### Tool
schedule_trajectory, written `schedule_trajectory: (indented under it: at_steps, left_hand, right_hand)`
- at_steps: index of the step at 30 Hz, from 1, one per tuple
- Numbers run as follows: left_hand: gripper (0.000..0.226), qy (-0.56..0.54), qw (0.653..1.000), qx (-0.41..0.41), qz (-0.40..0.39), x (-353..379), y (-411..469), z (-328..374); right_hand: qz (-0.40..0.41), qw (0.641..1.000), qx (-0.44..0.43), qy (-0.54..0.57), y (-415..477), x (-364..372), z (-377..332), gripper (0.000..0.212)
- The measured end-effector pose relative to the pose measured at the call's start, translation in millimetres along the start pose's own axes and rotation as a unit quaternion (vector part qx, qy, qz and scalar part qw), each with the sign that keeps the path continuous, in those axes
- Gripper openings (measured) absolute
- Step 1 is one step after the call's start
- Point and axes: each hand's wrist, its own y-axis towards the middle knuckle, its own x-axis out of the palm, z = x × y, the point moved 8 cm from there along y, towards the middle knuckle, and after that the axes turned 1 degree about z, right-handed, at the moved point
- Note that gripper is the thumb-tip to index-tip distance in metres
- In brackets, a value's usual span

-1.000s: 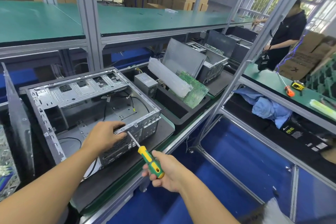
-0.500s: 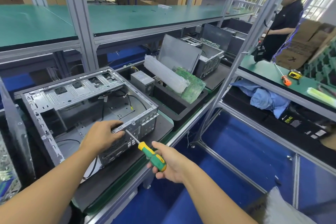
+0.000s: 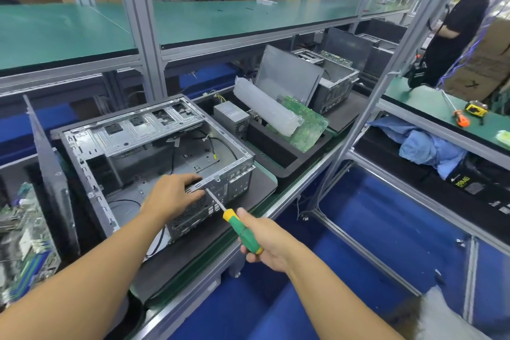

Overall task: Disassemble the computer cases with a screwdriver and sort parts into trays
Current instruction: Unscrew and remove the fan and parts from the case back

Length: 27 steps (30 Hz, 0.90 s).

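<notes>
Green-and-yellow screwdriver (image 3: pixel 242 232) sits fisted in the right hand (image 3: pixel 269 243), tip at the computer case (image 3: pixel 154 157) rear edge on the counter (image 3: pixel 259 188); a slip could jab the left hand (image 3: pixel 172 196) clamped beside it. Beyond, the tray (image 3: pixel 287 165) holds a green board (image 3: pixel 309 130).
</notes>
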Motion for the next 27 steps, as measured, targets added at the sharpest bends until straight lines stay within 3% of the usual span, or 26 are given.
schedule_trajectory:
  at_steps: [3, 7, 10, 16, 21, 24, 27]
  left_hand:
    - [0.042, -0.001, 1.000, 0.005, 0.000, -0.1, 0.2, 1.3]
    - [0.042, -0.003, 1.000, 0.007, 0.005, 0.0, 0.6, -0.4]
    - [0.042, -0.002, 1.000, 0.006, 0.009, 0.6, 1.0, -1.7]
    - [0.044, -0.002, 1.000, 0.016, 0.008, 0.2, 0.6, -0.1]
    - [0.044, 0.000, 1.000, 0.010, 0.001, 0.1, 0.2, 0.5]
    - [0.046, 0.009, 1.000, 0.009, -0.016, 2.3, -0.8, 1.1]
    - [0.054, 0.047, 0.998, 0.025, -0.038, 5.5, -6.1, 7.5]
  right_hand:
    - [-0.014, 1.000, 0.013, -0.016, 2.6, 4.7, 3.9, 0.046]
    - [0.027, 0.994, -0.084, -0.059, 1.4, 6.9, -5.8, 0.022]
    - [0.064, 0.983, -0.124, -0.123, 3.0, 5.8, -8.9, 0.033]
    - [-0.021, 0.996, -0.022, -0.087, 7.2, 10.9, -6.6, 0.039]
    - [0.022, 0.983, -0.107, -0.146, 15.0, 2.9, -9.7, 0.020]
    - [0.033, 0.987, -0.107, -0.112, 18.1, -1.2, -8.1, 0.029]
    - [0.013, 0.984, -0.098, -0.148, 18.4, 1.5, -10.6, 0.035]
